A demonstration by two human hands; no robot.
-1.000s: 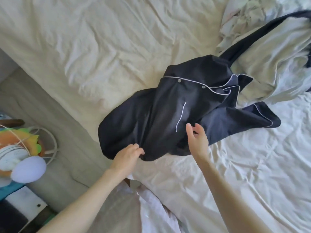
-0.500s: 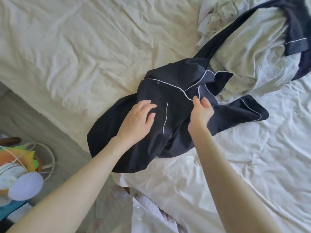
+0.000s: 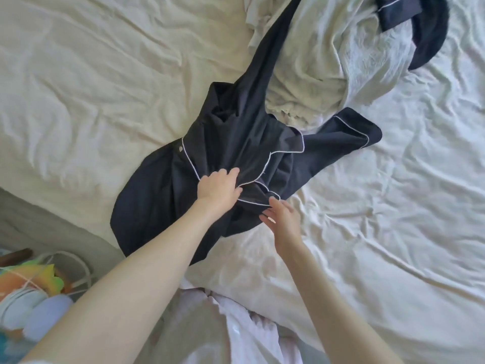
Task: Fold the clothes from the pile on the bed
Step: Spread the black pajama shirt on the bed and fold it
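Rumpled cream sheet (image 3: pixel 91 82) covered the bed, seen from above w/ floor at lower left. Navy pajama top (image 3: pixel 157 200) w/ white piping lay bunched mid-bed, one sleeve (image 3: pixel 273 43) stretched up & over a pale clothes pile (image 3: pixel 315 69) at upper right. Left hand (image 3: pixel 219 189) rested on the top's front, fingers curled into the fabric by the piped edge, gripping a fold. Right hand (image 3: pixel 282 216) sat just beside it at the hem, fingers fairly straight, tips touching the piped edge; cannot tell if it pinched anything. Colourful clutter (image 3: pixel 29 292) sat on the floor by the bed.
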